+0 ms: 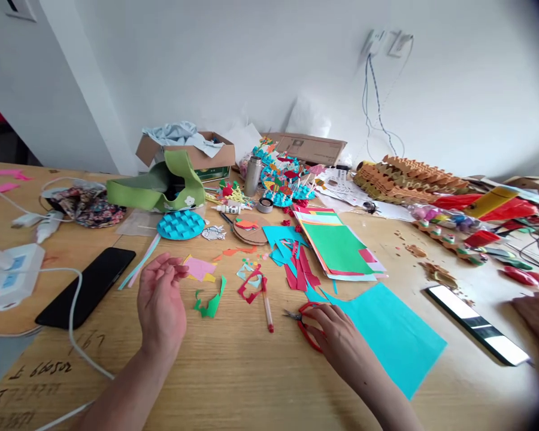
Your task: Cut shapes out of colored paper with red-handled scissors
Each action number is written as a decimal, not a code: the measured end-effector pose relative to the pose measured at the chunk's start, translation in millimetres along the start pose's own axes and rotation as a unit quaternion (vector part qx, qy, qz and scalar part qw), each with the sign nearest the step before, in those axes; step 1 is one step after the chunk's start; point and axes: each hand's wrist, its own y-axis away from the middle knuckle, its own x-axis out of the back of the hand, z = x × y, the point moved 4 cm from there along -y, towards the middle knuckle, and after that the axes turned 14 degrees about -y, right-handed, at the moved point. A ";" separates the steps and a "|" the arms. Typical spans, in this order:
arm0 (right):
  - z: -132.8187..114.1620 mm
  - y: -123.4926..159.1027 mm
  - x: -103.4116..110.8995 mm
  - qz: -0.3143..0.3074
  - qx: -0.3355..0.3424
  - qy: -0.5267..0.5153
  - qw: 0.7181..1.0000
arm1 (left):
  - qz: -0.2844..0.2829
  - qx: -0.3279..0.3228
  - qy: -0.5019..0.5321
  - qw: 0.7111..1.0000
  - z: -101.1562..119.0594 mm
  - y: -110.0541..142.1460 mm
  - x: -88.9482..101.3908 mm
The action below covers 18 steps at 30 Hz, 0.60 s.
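My left hand (162, 299) is raised over the table with thumb and fingers pinched together. At its fingertips is a small pink paper piece (200, 269), with a yellow paper edge showing behind it. My right hand (335, 329) is closed on the red handles of the scissors (312, 326), whose short blades point left, low over the tabletop. Between the hands lie a green paper scrap (211, 302), a cut red paper scrap (250, 288) and a pen with a clear barrel (268, 308). A large blue paper sheet (393, 335) extends beside my right hand.
Coloured paper sheets (341, 242) are stacked behind the right hand. A blue woven paper disc (180, 225), a round cardboard piece (251, 234) and a green bag (161, 185) stand further back. Phones lie left (90, 287) and right (476, 323). Another person's hand (536, 314) rests at the right edge.
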 end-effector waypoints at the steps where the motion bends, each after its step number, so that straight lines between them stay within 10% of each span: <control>1: -0.9 -2.7 0.5 0.004 0.004 0.009 1.000 | 0.007 -0.005 0.002 1.000 1.3 -1.7 1.1; 10: -62.3 -54.9 -9.9 -0.032 -0.061 0.033 0.997 | -0.069 -0.018 -0.178 0.981 -7.4 -5.8 0.7; 18: -68.5 -70.9 -33.6 -0.135 -0.091 0.032 0.986 | -0.298 -0.214 -0.648 0.667 -19.4 6.9 -9.0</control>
